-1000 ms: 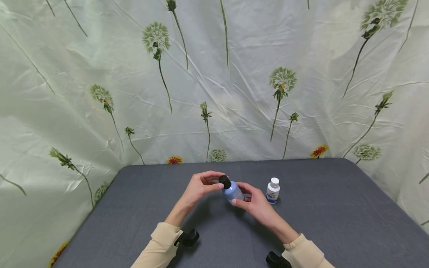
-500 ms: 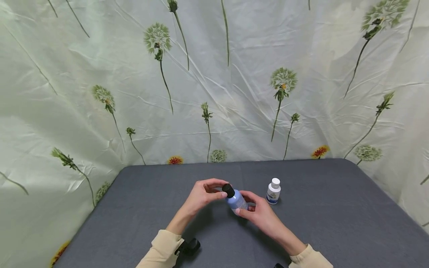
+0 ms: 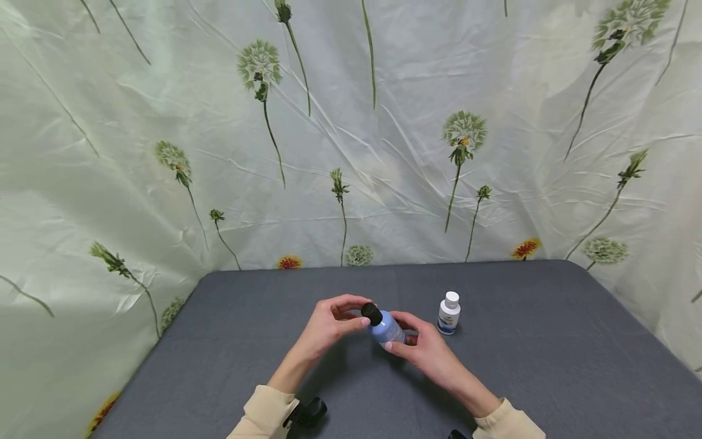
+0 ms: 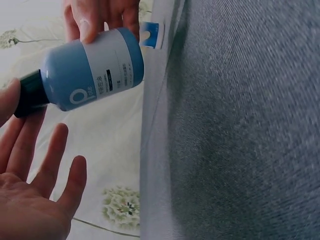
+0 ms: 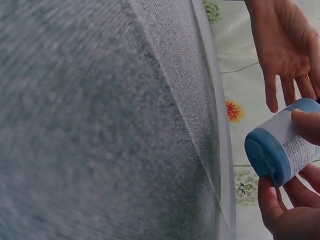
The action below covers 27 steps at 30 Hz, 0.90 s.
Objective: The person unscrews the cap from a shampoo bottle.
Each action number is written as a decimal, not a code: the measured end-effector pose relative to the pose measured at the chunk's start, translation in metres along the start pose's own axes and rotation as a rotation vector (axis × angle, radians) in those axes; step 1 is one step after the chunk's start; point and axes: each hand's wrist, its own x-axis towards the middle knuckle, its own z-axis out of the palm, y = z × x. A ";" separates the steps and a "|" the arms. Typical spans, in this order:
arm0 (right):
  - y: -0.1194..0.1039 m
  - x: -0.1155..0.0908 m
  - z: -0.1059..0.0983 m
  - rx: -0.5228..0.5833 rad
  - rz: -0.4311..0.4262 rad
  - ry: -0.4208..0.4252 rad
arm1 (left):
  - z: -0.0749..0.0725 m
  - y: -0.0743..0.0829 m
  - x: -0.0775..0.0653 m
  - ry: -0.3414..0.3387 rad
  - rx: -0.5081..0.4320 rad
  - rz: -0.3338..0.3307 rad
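Both hands hold a blue bottle (image 3: 387, 330) with a white label, tilted above the table with its top leaning left. My left hand (image 3: 327, 325) pinches the black cap (image 3: 372, 314) between thumb and fingers; in the left wrist view the other fingers (image 4: 52, 160) of that hand spread free below. Around the lower body of the bottle, my right hand (image 3: 430, 350) grips with thumb and fingers. The right wrist view shows the bottle's base (image 5: 267, 157) and small print on its label. The cap looks seated on the bottle.
A small white bottle (image 3: 448, 314) with a white cap and blue-edged label stands upright on the dark grey table (image 3: 521, 341), right of the hands. Behind the table hangs a pale curtain (image 3: 395, 152) printed with dandelions.
Both hands and the blue bottle moved slightly nearer and to the right, then stayed almost still. The grip on cap and body looks the same. The white bottle has not moved.
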 end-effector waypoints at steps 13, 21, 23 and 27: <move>0.004 0.003 -0.005 -0.018 -0.010 -0.066 | 0.004 0.000 -0.003 0.053 -0.007 -0.004; 0.003 0.006 -0.010 -0.025 -0.067 -0.117 | 0.001 -0.001 -0.001 0.038 -0.011 0.005; 0.004 0.006 -0.011 -0.012 -0.077 -0.135 | 0.000 -0.002 0.000 0.001 -0.004 0.014; 0.007 0.007 -0.012 0.020 -0.075 -0.175 | -0.001 -0.002 0.003 -0.075 0.006 0.028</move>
